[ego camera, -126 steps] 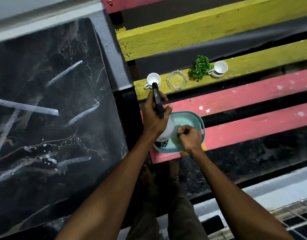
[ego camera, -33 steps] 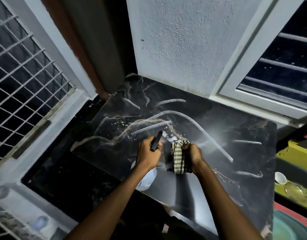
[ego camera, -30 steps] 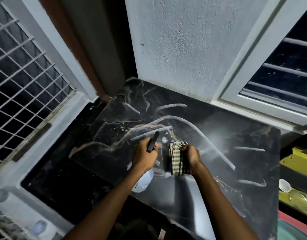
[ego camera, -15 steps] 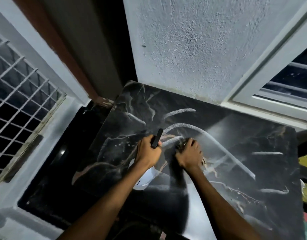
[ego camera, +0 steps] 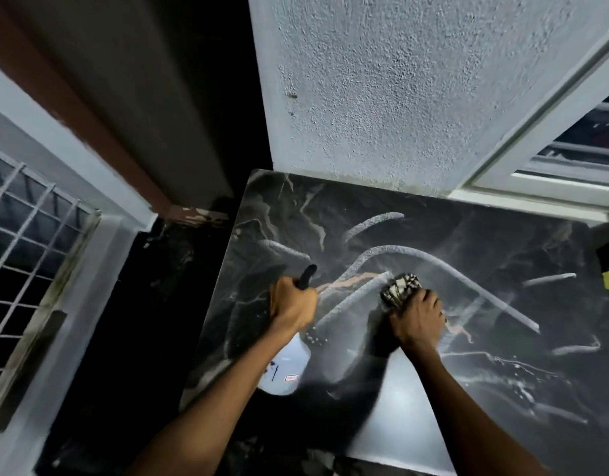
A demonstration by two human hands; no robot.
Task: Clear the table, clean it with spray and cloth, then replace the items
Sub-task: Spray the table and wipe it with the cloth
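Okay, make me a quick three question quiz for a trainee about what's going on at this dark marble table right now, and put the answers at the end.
1. True or false: the left hand grips a spray bottle.
2. Which thing does the right hand press onto the marble table? A. a sponge B. a striped cloth C. a brush
3. Fill in: the far edge of the table meets a rough-textured ____.

Key
1. True; its black trigger top sticks up above the fist.
2. B
3. wall
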